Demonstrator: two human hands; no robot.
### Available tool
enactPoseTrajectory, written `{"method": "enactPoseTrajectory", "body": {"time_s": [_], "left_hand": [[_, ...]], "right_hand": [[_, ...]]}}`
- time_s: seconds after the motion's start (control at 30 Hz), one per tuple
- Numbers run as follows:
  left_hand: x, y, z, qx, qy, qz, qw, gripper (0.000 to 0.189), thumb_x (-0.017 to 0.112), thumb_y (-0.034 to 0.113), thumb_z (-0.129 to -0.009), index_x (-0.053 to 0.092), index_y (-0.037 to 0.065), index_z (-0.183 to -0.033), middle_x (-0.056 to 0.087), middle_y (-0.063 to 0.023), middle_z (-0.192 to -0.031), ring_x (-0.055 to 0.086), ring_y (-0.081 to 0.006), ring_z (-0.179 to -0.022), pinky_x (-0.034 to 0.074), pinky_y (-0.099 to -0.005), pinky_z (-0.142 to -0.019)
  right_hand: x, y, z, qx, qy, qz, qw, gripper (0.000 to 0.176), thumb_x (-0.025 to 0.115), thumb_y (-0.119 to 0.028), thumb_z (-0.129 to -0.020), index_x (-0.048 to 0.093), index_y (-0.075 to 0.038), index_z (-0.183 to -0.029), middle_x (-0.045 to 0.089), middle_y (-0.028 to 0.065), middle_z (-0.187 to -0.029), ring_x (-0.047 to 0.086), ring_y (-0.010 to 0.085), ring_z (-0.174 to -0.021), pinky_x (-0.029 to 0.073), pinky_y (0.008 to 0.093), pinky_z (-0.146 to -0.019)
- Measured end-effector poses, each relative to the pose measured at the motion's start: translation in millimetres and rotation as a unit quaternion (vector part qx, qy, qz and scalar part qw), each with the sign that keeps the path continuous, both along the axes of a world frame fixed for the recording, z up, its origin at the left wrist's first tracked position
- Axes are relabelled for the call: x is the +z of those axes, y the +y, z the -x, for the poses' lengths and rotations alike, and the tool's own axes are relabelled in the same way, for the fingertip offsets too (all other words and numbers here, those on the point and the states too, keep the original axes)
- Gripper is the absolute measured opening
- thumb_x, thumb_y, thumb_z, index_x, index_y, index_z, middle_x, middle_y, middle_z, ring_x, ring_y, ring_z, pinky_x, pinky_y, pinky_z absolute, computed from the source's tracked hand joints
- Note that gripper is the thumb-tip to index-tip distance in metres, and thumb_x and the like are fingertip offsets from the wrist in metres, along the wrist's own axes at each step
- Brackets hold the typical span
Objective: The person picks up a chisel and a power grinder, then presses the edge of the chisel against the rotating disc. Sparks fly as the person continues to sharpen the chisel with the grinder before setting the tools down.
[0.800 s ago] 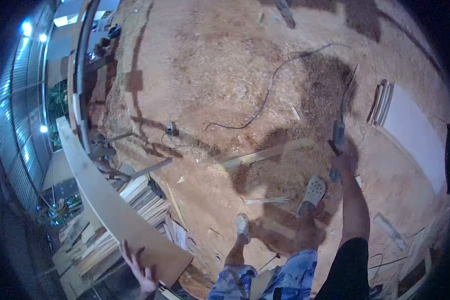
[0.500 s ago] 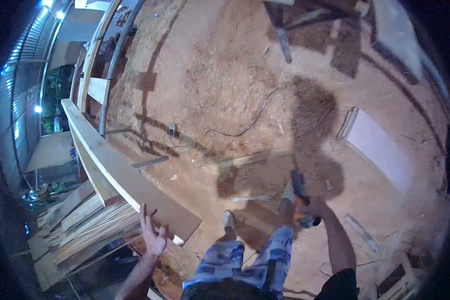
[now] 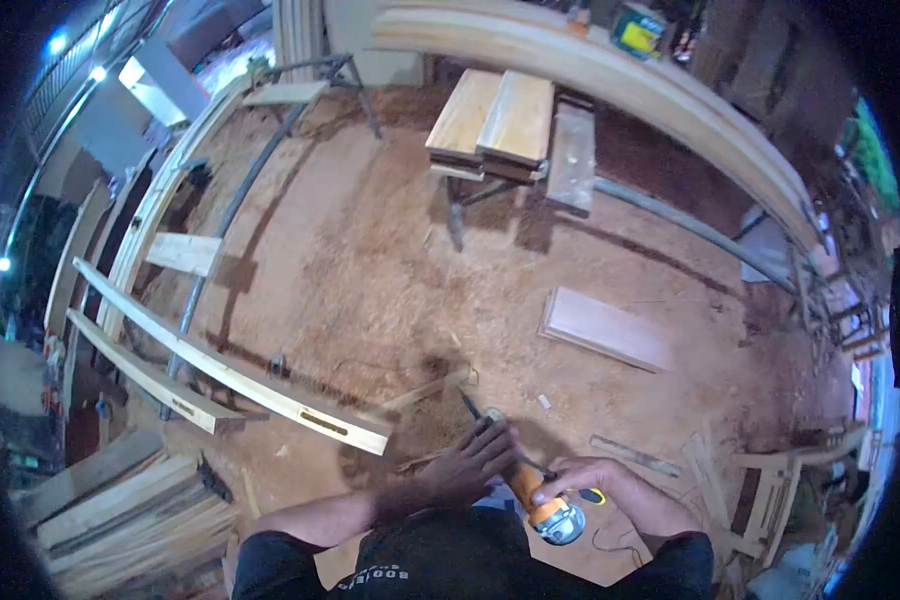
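Orange power tool (image 3: 524,488), elongated body, grey rounded end (image 3: 562,526). Held off the ground close to the torso, slanted: grey end toward lower right of view, other end toward upper left, partly hidden by left fingers (image 3: 492,440). Right fingers (image 3: 547,491) around the body. Running or off: can't tell.

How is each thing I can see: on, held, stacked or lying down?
Orange power tool: held; can't tell if it's running.
Right hand: gripping the tool.
Left hand: over the tool's front.
Lamp: lit.
Long board: slot cut near one end.
Pale boards: lying flat on the ground.
Wood pile: loosely stacked.
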State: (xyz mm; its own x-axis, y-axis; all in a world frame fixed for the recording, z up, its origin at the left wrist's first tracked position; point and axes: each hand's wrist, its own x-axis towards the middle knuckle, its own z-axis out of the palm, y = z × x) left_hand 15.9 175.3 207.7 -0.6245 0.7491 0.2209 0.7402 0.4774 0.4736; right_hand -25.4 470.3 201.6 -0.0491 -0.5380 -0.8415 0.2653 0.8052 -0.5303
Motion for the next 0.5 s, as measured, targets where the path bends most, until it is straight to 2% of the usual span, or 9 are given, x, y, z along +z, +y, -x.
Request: {"method": "enactPoseTrajectory", "body": {"time_s": [0.1, 0.13, 0.23, 0.27, 0.3, 0.33, 0.37, 0.43, 0.5], "left_hand": [[10, 7, -8, -0.037, 0.06, -0.046, 0.996, 0.06, 0.072, 0.034, -0.081, 0.059, 0.005, -0.132, 0.058, -0.0164, -0.134, 0.05, -0.0367, -0.135, 0.031, -0.0582, -0.119], [7, 10, -6, -0.081, 0.106, -0.11, 0.985, 0.059, 0.077, 0.033, -0.073, 0.062, 0.007, -0.123, 0.062, -0.0131, -0.121, 0.059, -0.0318, -0.122, 0.041, -0.054, -0.111], [16, -13, -8, -0.174, 0.037, -0.125, 0.976, 0.054, 0.078, 0.03, -0.066, 0.064, 0.004, -0.111, 0.064, -0.0172, -0.114, 0.061, -0.0368, -0.11, 0.044, -0.051, -0.104], [19, -18, -11, -0.147, 0.037, -0.136, 0.979, 0.053, 0.08, 0.037, -0.067, 0.066, 0.004, -0.106, 0.068, -0.0165, -0.105, 0.067, -0.0359, -0.102, 0.051, -0.0479, -0.095], [32, -22, -20, -0.092, -0.018, -0.11, 0.989, 0.052, 0.082, 0.037, -0.068, 0.067, 0.003, -0.104, 0.069, -0.017, -0.102, 0.068, -0.0351, -0.099, 0.053, -0.0467, -0.091], [50, -27, -35, -0.038, -0.074, -0.079, 0.993, 0.05, 0.083, 0.036, -0.069, 0.067, 0.003, -0.103, 0.07, -0.0174, -0.099, 0.07, -0.0344, -0.095, 0.054, -0.0456, -0.086], [62, -31, -42, 0.02, -0.118, -0.047, 0.992, 0.049, 0.085, 0.036, -0.07, 0.067, 0.003, -0.101, 0.071, -0.0178, -0.095, 0.071, -0.0336, -0.091, 0.056, -0.0444, -0.081], [20, -29, -50, 0.072, -0.231, -0.179, 0.954, 0.048, 0.086, 0.035, -0.073, 0.067, 0.002, -0.102, 0.072, -0.0154, -0.091, 0.073, -0.0284, -0.085, 0.057, -0.0402, -0.075], [7, -25, -57, 0.113, -0.346, -0.255, 0.896, 0.045, 0.086, 0.033, -0.076, 0.067, 0.002, -0.101, 0.073, -0.0118, -0.086, 0.072, -0.0231, -0.079, 0.057, -0.0367, -0.07]], "right_hand": [[64, -25, -43, -0.117, -0.006, 0.034, 0.993, 0.07, 0.076, -0.06, -0.081, 0.075, 0.005, -0.108, 0.072, 0.0124, -0.096, 0.066, 0.0196, -0.092, 0.051, 0.0346, -0.078], [70, -28, -52, -0.109, -0.009, 0.039, 0.993, 0.069, 0.076, -0.059, -0.082, 0.075, 0.004, -0.11, 0.073, 0.0122, -0.098, 0.066, 0.0198, -0.093, 0.051, 0.0346, -0.08], [65, -33, -78, -0.202, 0.054, 0.066, 0.976, 0.065, 0.074, -0.056, -0.085, 0.073, 0.001, -0.116, 0.074, 0.0113, -0.105, 0.067, 0.0199, -0.094, 0.052, 0.0343, -0.086], [45, -10, -89, -0.307, 0.119, 0.088, 0.94, 0.063, 0.072, -0.055, -0.088, 0.073, 0.001, -0.118, 0.074, 0.0107, -0.107, 0.067, 0.0197, -0.093, 0.052, 0.0339, -0.088], [52, 23, -75, -0.3, 0.163, 0.109, 0.934, 0.058, 0.066, -0.05, -0.094, 0.069, 0.0, -0.124, 0.074, 0.0103, -0.113, 0.067, 0.0212, -0.093, 0.052, 0.0358, -0.092], [93, 35, -79, -0.503, 0.128, 0.12, 0.846, 0.05, 0.06, -0.043, -0.098, 0.066, -0.002, -0.126, 0.074, 0.0119, -0.115, 0.066, 0.0176, -0.077, 0.056, 0.0342, -0.077], [134, 51, -77, -0.524, 0.174, 0.109, 0.827, 0.039, 0.057, -0.04, -0.099, 0.07, -0.007, -0.115, 0.075, 0.009, -0.104, 0.057, 0.01, -0.058, 0.047, 0.0272, -0.047], [121, 105, -91, -0.622, 0.203, 0.113, 0.748, 0.034, 0.057, -0.034, -0.099, 0.07, -0.006, -0.113, 0.076, 0.0107, -0.102, 0.051, 0.009, -0.048, 0.042, 0.0244, -0.041], [102, 103, -122, -0.644, 0.26, 0.063, 0.717, 0.03, 0.058, -0.029, -0.098, 0.07, -0.005, -0.112, 0.076, 0.0117, -0.103, 0.049, 0.0091, -0.047, 0.044, 0.0262, -0.042]]}}
